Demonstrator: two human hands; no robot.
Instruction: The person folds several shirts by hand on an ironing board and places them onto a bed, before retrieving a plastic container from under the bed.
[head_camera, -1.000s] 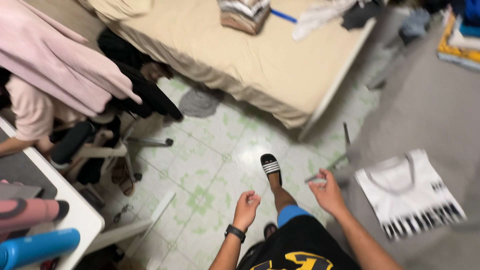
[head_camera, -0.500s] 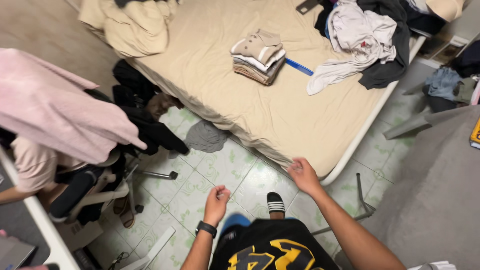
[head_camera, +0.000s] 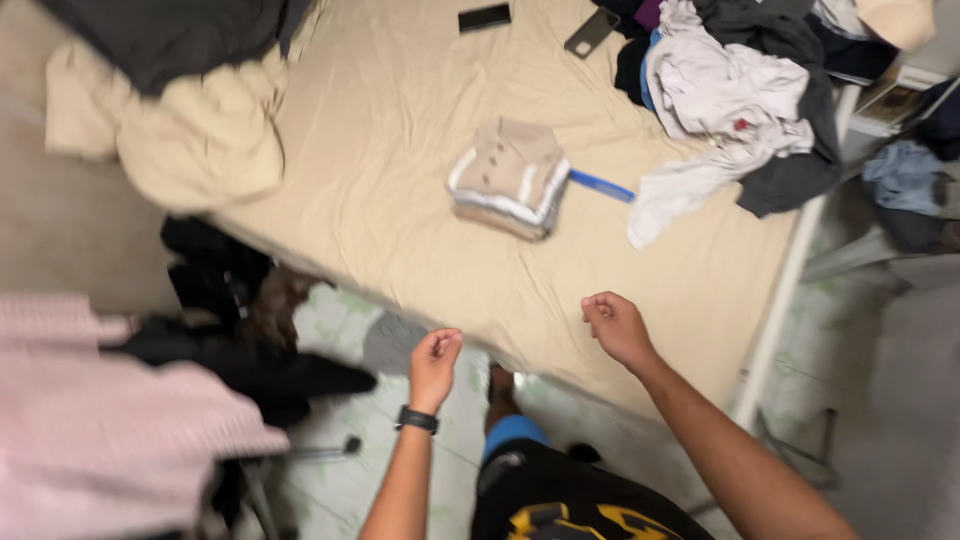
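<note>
My left hand (head_camera: 433, 366), with a black watch on the wrist, hangs over the near edge of the bed (head_camera: 400, 210), fingers curled and holding nothing. My right hand (head_camera: 617, 325) is loosely closed and empty above the beige sheet. A stack of folded clothes (head_camera: 510, 177) lies in the middle of the bed, beyond both hands, with a blue strip (head_camera: 602, 186) beside it. A heap of unfolded clothes (head_camera: 745, 90), white, grey and dark, lies at the bed's far right.
A crumpled beige blanket (head_camera: 170, 130) with dark fabric on it lies at the bed's left. Two phones (head_camera: 484, 17) rest at the far side. Dark clothes (head_camera: 240, 320) and a pink garment (head_camera: 110, 440) hang at my left. Green-patterned tiles (head_camera: 340, 310) show below.
I have stepped up to the bed, and the view has swung from the floor onto the mattress. Both hands have stayed empty and now hang over the bed's near edge.
</note>
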